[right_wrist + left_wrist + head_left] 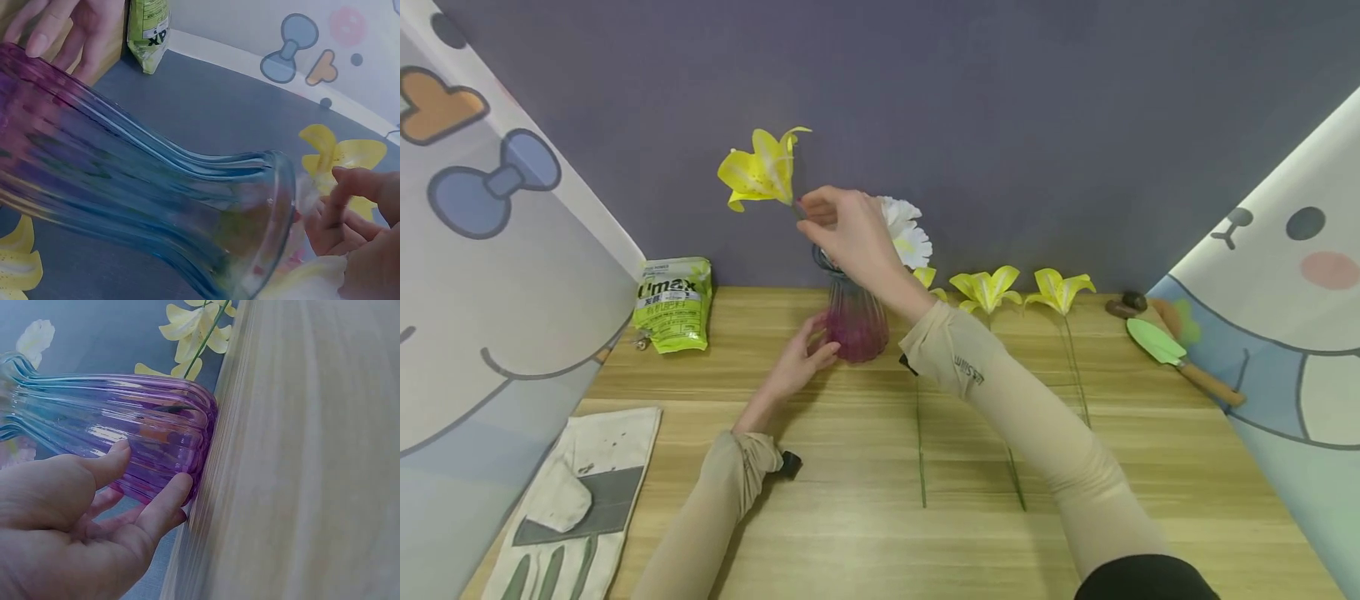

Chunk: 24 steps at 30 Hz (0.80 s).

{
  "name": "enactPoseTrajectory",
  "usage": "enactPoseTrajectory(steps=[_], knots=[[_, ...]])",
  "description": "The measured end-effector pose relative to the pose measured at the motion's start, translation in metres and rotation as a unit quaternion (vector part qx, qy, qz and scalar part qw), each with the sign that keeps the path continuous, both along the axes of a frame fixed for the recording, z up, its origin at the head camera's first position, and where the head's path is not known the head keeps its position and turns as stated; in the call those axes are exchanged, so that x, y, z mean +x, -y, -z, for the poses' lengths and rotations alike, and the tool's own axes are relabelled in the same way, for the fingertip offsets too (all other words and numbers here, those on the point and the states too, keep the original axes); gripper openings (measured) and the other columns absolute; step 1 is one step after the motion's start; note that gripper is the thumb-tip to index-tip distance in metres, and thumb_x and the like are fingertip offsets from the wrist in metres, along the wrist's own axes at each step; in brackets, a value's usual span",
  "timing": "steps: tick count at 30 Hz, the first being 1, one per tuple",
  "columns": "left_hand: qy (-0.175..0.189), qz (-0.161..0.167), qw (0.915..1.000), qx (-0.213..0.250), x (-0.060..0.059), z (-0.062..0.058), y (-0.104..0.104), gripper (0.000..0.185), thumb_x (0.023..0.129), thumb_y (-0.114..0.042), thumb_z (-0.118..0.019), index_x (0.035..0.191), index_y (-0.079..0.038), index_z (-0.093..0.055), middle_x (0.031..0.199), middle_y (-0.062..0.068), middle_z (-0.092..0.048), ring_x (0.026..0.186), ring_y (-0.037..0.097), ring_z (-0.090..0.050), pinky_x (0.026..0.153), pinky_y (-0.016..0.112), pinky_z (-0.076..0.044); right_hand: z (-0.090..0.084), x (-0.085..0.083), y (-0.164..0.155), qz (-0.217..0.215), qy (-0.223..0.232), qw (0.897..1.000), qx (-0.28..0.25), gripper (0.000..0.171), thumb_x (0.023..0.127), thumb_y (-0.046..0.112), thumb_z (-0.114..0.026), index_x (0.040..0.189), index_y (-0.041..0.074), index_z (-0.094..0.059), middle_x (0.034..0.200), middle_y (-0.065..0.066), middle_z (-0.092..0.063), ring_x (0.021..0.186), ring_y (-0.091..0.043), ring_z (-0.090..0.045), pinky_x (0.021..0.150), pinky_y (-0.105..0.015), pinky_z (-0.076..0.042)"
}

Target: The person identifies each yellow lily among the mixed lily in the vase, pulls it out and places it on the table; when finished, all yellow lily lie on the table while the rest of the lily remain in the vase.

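Observation:
A ribbed glass vase [859, 329], purple below and blue toward its flared mouth, stands upright on the wooden table. My left hand [799, 360] holds its lower side, the thumb and fingers around the purple glass [156, 434]. Above the vase mouth, my right hand [853, 233] pinches the stem of a yellow artificial lily [762, 171] just under the bloom. That bloom tilts to the left. White flowers [906, 233] show at the vase mouth, partly behind the right hand. The lily's lower stem is hidden by the hand in the head view.
More yellow lilies [988, 290] with long green stems lie right of the vase, partly under the right forearm. A green fertilizer bag [673, 307] stands at back left. Work gloves [613, 442] lie at front left. A green trowel [1156, 342] and dark stones [1123, 307] sit at the right.

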<state>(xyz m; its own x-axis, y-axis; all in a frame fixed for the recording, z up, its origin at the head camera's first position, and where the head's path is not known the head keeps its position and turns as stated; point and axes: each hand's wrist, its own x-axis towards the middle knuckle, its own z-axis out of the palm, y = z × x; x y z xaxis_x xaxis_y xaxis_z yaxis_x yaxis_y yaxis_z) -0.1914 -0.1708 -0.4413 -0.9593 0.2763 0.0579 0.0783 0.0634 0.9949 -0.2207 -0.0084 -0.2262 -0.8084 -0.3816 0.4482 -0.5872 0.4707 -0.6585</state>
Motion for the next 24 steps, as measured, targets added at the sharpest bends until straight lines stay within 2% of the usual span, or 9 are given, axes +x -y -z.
enactPoseTrajectory(steps=[2, 9, 17, 24], knots=[[0.0, -0.001, 1.0, -0.001, 0.001, -0.001, -0.001, 0.065, 0.109, 0.006, -0.055, 0.165, 0.005, -0.022, 0.166, 0.032, -0.027, 0.151, 0.051, -0.033, 0.112, 0.045, -0.053, 0.001, -0.003, 0.003, 0.001, 0.0, 1.0, 0.001, 0.031, 0.104, 0.013, -0.074, 0.131, -0.001, -0.073, 0.124, -0.013, -0.077, 0.109, -0.02, -0.075, 0.097, -0.025, -0.06], [0.001, 0.003, 1.0, -0.006, 0.002, -0.003, -0.003, 0.065, 0.109, 0.006, -0.054, 0.166, 0.005, -0.021, 0.167, 0.031, -0.026, 0.152, 0.05, -0.034, 0.112, 0.045, -0.054, 0.003, -0.011, 0.007, 0.018, -0.02, 1.0, 0.013, 0.027, 0.103, 0.014, -0.076, 0.126, -0.001, -0.076, 0.117, -0.012, -0.079, 0.102, -0.02, -0.077, 0.091, -0.026, -0.063], [-0.003, 0.002, 1.0, -0.001, 0.002, -0.003, -0.003, 0.065, 0.109, 0.007, -0.054, 0.165, 0.008, -0.02, 0.167, 0.033, -0.025, 0.15, 0.053, -0.035, 0.114, 0.047, -0.052, 0.002, -0.016, 0.014, 0.046, -0.048, 0.997, 0.048, 0.021, 0.101, 0.021, -0.079, 0.115, 0.005, -0.081, 0.11, -0.005, -0.081, 0.097, -0.015, -0.078, 0.082, -0.023, -0.063], [0.0, 0.003, 1.0, -0.003, 0.004, -0.003, -0.003, 0.065, 0.11, 0.006, -0.053, 0.165, 0.008, -0.019, 0.167, 0.033, -0.024, 0.152, 0.052, -0.031, 0.115, 0.048, -0.051, 0.004, -0.015, 0.015, 0.042, -0.049, 0.997, 0.039, 0.016, 0.102, 0.021, -0.079, 0.109, 0.007, -0.083, 0.105, -0.001, -0.082, 0.09, -0.011, -0.075, 0.075, -0.02, -0.06]])
